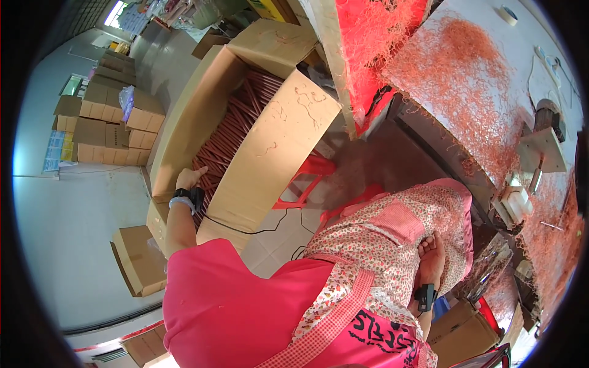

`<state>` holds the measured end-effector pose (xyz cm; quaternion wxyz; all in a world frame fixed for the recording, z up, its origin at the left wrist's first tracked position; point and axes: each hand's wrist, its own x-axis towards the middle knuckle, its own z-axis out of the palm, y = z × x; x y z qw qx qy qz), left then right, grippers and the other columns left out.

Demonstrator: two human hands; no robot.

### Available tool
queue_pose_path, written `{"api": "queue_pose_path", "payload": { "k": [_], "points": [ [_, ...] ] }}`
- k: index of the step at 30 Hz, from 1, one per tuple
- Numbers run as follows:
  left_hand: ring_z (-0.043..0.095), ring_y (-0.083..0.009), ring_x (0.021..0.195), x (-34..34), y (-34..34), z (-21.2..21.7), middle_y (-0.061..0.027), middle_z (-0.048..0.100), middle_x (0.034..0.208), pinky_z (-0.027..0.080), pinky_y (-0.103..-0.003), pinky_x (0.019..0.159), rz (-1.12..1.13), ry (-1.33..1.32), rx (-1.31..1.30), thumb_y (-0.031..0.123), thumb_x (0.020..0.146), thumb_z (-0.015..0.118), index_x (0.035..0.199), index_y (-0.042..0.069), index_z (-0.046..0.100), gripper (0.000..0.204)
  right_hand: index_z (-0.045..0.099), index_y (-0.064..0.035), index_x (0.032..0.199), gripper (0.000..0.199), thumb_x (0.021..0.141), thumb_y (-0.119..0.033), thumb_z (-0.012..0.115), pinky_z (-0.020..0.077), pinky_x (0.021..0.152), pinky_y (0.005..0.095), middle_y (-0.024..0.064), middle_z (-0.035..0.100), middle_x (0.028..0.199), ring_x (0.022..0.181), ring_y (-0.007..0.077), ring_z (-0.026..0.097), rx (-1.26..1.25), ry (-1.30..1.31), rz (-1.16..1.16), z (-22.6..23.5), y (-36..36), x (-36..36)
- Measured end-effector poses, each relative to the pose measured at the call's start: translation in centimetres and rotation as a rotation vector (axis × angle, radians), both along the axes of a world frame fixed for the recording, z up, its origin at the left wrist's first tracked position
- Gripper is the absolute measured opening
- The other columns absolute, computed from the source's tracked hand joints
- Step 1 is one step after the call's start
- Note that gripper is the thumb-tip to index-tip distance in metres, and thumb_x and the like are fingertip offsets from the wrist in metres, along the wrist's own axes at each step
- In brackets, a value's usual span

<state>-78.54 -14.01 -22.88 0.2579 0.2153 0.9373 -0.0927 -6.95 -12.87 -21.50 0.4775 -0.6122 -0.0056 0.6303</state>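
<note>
My left hand (191, 178) reaches into a tall open cardboard box (270, 144) on the left. Its fingers close over thin reddish-brown rods (230, 144), with the thumb pointing out; the fingertips are partly hidden. Many such rods lie in the box, some crossing at angles. My right hand (432, 253) rests on the flowered apron (380, 236) over my lap. Its fingers are loosely curled in, and nothing shows in them. Each wrist wears a dark band device.
On the right stands a worktable (521, 55) strewn with orange-red curly shavings (469, 46) and bearing a metal fixture (543, 150). A red stool (307, 178) stands behind the box. A black cable (245, 232) runs beside it. Stacked cartons (104, 138) line the left wall.
</note>
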Motion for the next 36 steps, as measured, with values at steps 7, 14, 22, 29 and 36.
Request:
{"api": "queue_pose_path", "payload": {
  "k": [7,14,22,29,36],
  "points": [
    [0.065,-0.0267,0.063,-0.3,1.6,1.2,-0.0138,0.065,0.066,0.05,-0.04,0.062,0.008,0.253,0.258,0.062,0.072,0.062,0.076,-0.004,0.067,0.066,0.058,-0.0101,0.112,0.028,0.09,-0.028,0.057,0.0455,0.072,0.0252,-0.002,0.059,0.083,0.076,0.0112,0.056,0.026,-0.031,0.013,0.1,-0.8,0.0],
    [0.064,-0.0247,0.061,-0.6,-1.6,-2.3,-0.0154,0.065,0.068,0.05,-0.041,0.061,-0.025,-0.05,0.057,0.063,0.074,0.06,0.084,-0.005,0.067,0.069,0.058,-0.0115,0.112,0.026,0.089,-0.025,0.058,0.0479,0.068,0.0243,-0.0036,0.06,0.081,0.075,0.0106,0.058,0.025,-0.049,0.005,0.1,-0.7,0.8],
    [0.055,-0.0169,0.045,3.4,7.5,-3.3,-0.0065,0.054,0.057,0.043,-0.029,0.039,0.252,-0.449,0.493,0.045,0.075,0.071,0.073,0.004,0.055,0.044,0.058,-0.012,0.112,0.028,0.089,-0.027,0.058,0.0477,0.069,0.0247,-0.0032,0.061,0.081,0.075,0.0106,0.057,0.043,-0.015,0.025,-0.4,-0.4,0.8],
    [0.054,-0.0154,0.045,4.4,10.7,-2.0,-0.004,0.054,0.056,0.043,-0.026,0.041,0.229,-0.488,0.59,0.043,0.075,0.072,0.08,0.006,0.056,0.041,0.057,-0.0115,0.113,0.029,0.09,-0.028,0.057,0.0477,0.069,0.0246,-0.0022,0.061,0.081,0.076,0.0107,0.057,0.054,-0.052,0.045,-0.3,-0.4,-0.5],
    [0.058,-0.017,0.057,5.5,10.8,-1.0,-0.0054,0.059,0.065,0.048,-0.03,0.056,-0.151,-0.157,0.44,0.045,0.074,0.072,0.1,0.005,0.059,0.049,0.056,-0.0111,0.114,0.029,0.091,-0.028,0.055,0.0481,0.068,0.0246,-0.0013,0.061,0.082,0.075,0.011,0.057,0.045,-0.079,0.039,-0.8,-0.9,-0.8]
  ]
}}
